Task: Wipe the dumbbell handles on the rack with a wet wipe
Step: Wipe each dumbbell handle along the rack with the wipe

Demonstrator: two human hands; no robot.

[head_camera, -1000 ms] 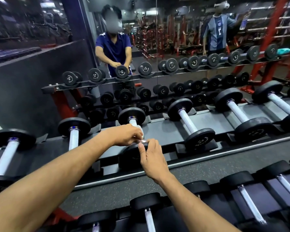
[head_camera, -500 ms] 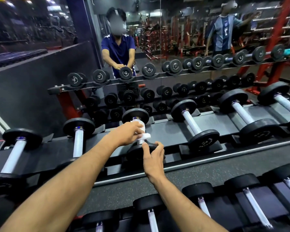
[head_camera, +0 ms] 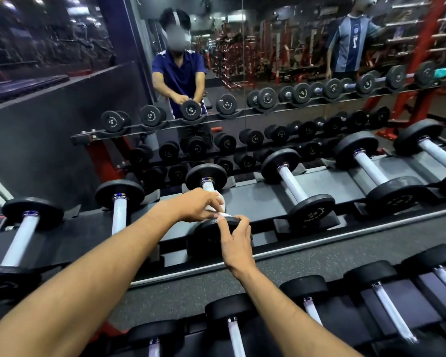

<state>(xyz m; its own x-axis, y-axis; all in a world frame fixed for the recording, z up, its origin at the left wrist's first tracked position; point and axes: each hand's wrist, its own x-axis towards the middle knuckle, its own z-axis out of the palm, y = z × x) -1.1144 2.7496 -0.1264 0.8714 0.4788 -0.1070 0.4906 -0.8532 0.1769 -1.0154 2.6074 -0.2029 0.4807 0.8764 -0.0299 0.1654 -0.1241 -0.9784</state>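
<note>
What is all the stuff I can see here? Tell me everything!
Top-shelf dumbbells: six in view, black ends, pale handles, in a row on the rack's top shelf.
Wiped dumbbell: one of those six, third from the left, under the hands.
Wet wipe: one, white, wrapped on that dumbbell's handle.
Lower dumbbells: several, black, on the nearer shelf below.
Rack: one, grey shelves.
Mirror: behind the rack, showing dumbbells, red frames and two people.
Left hand: pinching the wipe.
Right hand: fingers on the near weight end, touching the wipe's edge.
</note>
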